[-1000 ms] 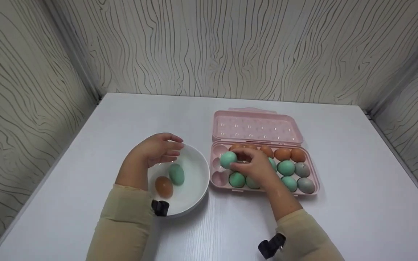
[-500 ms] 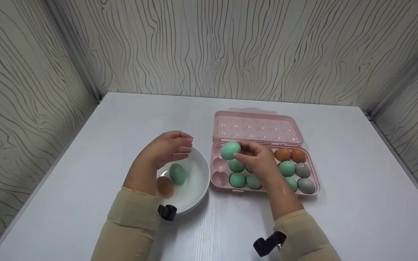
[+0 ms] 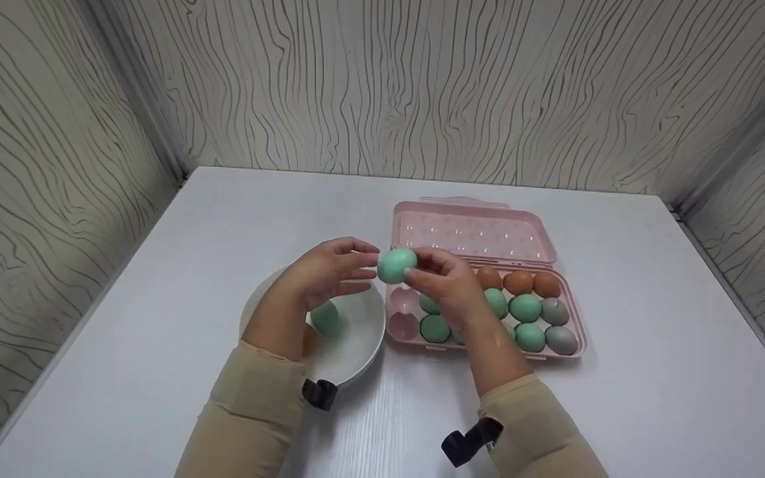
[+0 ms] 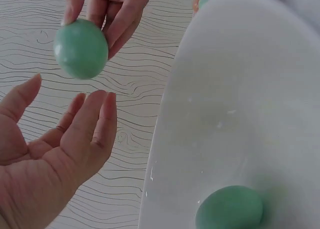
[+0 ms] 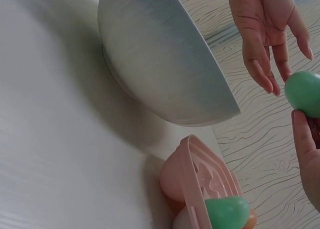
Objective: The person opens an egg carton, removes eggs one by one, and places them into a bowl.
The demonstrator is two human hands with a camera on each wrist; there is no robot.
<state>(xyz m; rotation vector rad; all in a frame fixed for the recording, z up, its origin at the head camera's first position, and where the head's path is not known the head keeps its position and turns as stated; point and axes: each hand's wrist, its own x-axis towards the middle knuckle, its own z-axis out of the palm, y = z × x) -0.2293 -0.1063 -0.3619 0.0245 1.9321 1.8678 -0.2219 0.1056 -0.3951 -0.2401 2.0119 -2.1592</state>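
Between its thumb and fingertips the right hand (image 3: 450, 287) pinches a green egg (image 3: 396, 266), held up over the left end of the pink egg carton (image 3: 404, 326). The left hand (image 3: 331, 273) is above the white bowl (image 3: 364, 345), fingers spread and reaching toward that egg. In the left wrist view a small gap shows between the left fingertips and the held egg (image 4: 81, 49). Inside the bowl lie another green egg (image 3: 326, 318) and a brown egg (image 3: 309, 340), the brown one partly hidden by the left forearm.
The carton's lid (image 3: 472, 232) stands open at the back. Several brown, green and grey eggs (image 3: 562, 340) fill most of its cups. Bowl and carton sit side by side on a white table (image 3: 648, 299), with patterned walls behind and at the sides.
The right hand has lifted the green egg up from the carton and carried it left. The left hand has shifted right over the bowl, closing the distance between the hands.
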